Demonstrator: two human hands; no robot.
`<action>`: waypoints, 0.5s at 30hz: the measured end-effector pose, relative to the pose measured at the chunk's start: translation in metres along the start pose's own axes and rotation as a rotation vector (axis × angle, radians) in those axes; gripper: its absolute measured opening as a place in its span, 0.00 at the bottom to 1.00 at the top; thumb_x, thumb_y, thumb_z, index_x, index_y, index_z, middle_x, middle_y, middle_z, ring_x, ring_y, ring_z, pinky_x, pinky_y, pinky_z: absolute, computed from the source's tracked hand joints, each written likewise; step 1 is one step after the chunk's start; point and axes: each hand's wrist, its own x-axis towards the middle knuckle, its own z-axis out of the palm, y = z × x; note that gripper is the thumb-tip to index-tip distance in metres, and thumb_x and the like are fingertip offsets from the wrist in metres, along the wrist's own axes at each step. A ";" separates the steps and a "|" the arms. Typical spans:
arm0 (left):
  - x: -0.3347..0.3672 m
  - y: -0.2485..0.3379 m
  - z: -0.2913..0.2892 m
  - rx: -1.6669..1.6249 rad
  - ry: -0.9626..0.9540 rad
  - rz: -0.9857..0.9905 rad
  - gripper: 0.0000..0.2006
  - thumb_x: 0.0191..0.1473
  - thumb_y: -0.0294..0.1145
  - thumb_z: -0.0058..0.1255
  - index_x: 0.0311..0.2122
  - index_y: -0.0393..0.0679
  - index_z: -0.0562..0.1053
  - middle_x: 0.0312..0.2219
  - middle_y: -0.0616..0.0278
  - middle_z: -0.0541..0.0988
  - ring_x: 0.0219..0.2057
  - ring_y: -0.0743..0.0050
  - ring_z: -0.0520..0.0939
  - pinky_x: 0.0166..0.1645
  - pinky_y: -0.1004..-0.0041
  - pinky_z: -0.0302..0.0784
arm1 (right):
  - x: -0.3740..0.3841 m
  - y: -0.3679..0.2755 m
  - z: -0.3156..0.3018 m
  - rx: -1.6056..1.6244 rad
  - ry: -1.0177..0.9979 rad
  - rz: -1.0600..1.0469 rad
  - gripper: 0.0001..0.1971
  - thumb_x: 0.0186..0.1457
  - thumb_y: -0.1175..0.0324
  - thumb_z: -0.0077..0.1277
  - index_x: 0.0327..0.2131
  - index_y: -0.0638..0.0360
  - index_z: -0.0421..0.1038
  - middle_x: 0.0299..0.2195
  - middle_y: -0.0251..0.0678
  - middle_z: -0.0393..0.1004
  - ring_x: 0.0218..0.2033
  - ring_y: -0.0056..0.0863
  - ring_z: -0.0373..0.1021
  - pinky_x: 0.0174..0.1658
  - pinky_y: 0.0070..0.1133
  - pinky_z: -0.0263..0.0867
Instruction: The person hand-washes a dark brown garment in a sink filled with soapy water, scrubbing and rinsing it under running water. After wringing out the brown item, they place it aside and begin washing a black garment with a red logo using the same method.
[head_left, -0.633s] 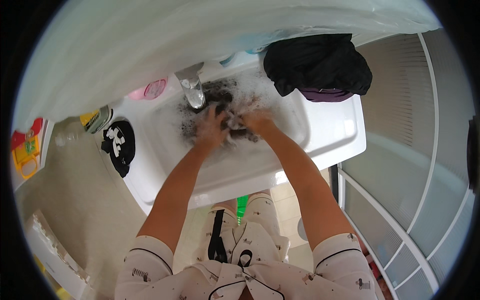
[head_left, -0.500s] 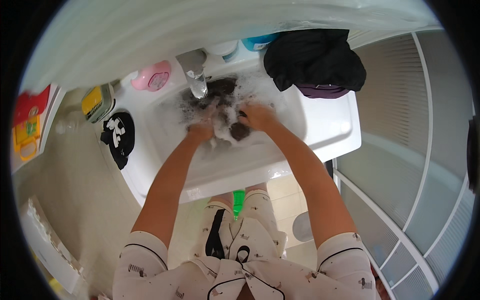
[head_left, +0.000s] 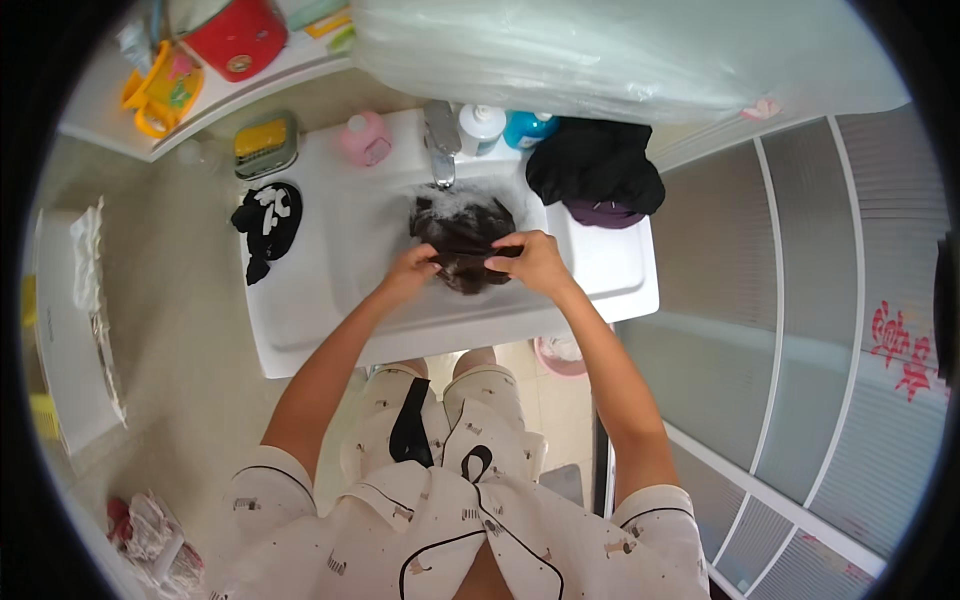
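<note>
A dark brown wet garment (head_left: pixel 462 250) lies spread in the white sink (head_left: pixel 350 300), under the metal faucet (head_left: pixel 441 145). White suds and water cover its far part. At its near left edge, my left hand (head_left: pixel 408 272) pinches the cloth between thumb and fingers. My right hand (head_left: pixel 538 262) grips the near right edge, thumb and fingertips closed on the fabric. Some of the cloth hangs below the hands toward the basin's bottom. Its exact kind cannot be made out.
A black cloth pile (head_left: pixel 595 165) lies on the sink's right rim, a black-and-white cloth (head_left: pixel 270 225) on the left. Along the back stand a pink bottle (head_left: pixel 365 140), a white pump bottle (head_left: pixel 482 128), a blue bottle (head_left: pixel 530 128) and a soap box (head_left: pixel 265 143).
My hands have come up out of the suds and now hold the brown garment spread at its near edge. The view has shifted, showing more of the shelf and back rim.
</note>
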 end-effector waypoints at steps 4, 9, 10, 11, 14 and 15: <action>-0.007 0.062 -0.053 -0.305 -0.095 0.012 0.05 0.62 0.30 0.46 0.37 0.43 0.73 0.31 0.75 0.73 0.36 0.86 0.71 0.47 0.78 0.67 | -0.017 -0.040 -0.034 -0.199 0.028 -0.066 0.12 0.48 0.65 0.64 0.31 0.65 0.80 0.18 0.39 0.76 0.19 0.21 0.71 0.26 0.22 0.66; -0.021 0.129 -0.083 -0.400 -0.108 -0.055 0.10 0.64 0.38 0.46 0.37 0.44 0.73 0.32 0.74 0.74 0.36 0.87 0.71 0.48 0.79 0.66 | -0.034 -0.097 -0.060 -0.162 0.148 -0.096 0.13 0.51 0.60 0.62 0.27 0.62 0.79 0.15 0.37 0.73 0.18 0.23 0.68 0.25 0.22 0.62; -0.022 0.141 -0.078 -0.448 -0.080 -0.046 0.12 0.58 0.41 0.53 0.37 0.42 0.73 0.32 0.73 0.74 0.36 0.84 0.72 0.45 0.78 0.67 | -0.032 -0.097 -0.065 -0.293 0.228 -0.257 0.13 0.52 0.60 0.61 0.27 0.62 0.78 0.14 0.34 0.71 0.17 0.23 0.64 0.26 0.21 0.61; -0.023 0.146 -0.073 -0.259 -0.066 -0.005 0.14 0.56 0.42 0.56 0.37 0.40 0.73 0.32 0.71 0.75 0.36 0.83 0.72 0.44 0.77 0.68 | -0.031 -0.100 -0.066 -0.288 0.230 -0.267 0.13 0.52 0.60 0.60 0.26 0.62 0.78 0.14 0.34 0.70 0.17 0.23 0.63 0.26 0.21 0.60; -0.012 0.159 -0.051 0.414 0.036 0.024 0.22 0.42 0.40 0.66 0.37 0.35 0.72 0.30 0.60 0.75 0.35 0.70 0.76 0.40 0.69 0.71 | -0.027 -0.093 -0.065 -0.321 0.402 -0.504 0.13 0.53 0.61 0.60 0.26 0.63 0.77 0.16 0.33 0.67 0.19 0.22 0.58 0.27 0.20 0.58; -0.008 0.147 -0.052 0.483 0.171 0.120 0.20 0.41 0.38 0.66 0.36 0.36 0.73 0.29 0.59 0.75 0.35 0.67 0.76 0.40 0.68 0.71 | -0.024 -0.094 -0.061 -0.224 0.300 -0.410 0.13 0.53 0.61 0.60 0.26 0.63 0.77 0.17 0.33 0.68 0.19 0.22 0.59 0.27 0.20 0.59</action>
